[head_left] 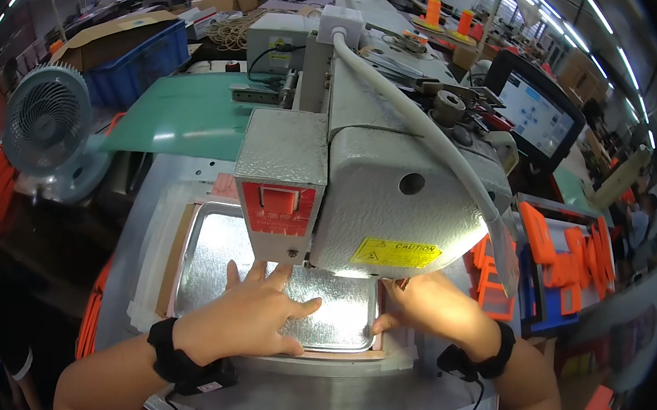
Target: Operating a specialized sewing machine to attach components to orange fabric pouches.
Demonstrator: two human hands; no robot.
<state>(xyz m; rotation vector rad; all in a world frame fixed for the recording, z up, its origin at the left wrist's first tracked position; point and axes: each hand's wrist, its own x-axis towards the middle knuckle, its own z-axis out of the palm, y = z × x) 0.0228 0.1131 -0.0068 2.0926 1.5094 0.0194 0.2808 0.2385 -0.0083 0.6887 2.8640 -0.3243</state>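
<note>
Silver plate point(339, 309): flat on the worktop point(308, 391), within a tan border point(179, 259); partly under the grey machine head point(405, 205)
Left hand point(236, 319): open; fingers splayed over plate
Right hand point(434, 306): fingers bent by plate's right edge; grip unclear
Plate progress: placing looks done; remaining work cannot be told

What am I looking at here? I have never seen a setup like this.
There is no robot: a person works bare-handed, filmed from above by a wide fisheye camera worn on the head, so straight edges bend. A bulky grey textured machine overhangs a smooth silvery metal work surface. There, a shiny silver tray-like plate with rounded corners sits inside a pinkish-brown frame. The left hand lies across the plate, fingers spread. The right hand is at its right edge, beside the machine's underside; I cannot tell whether it holds anything.
</note>
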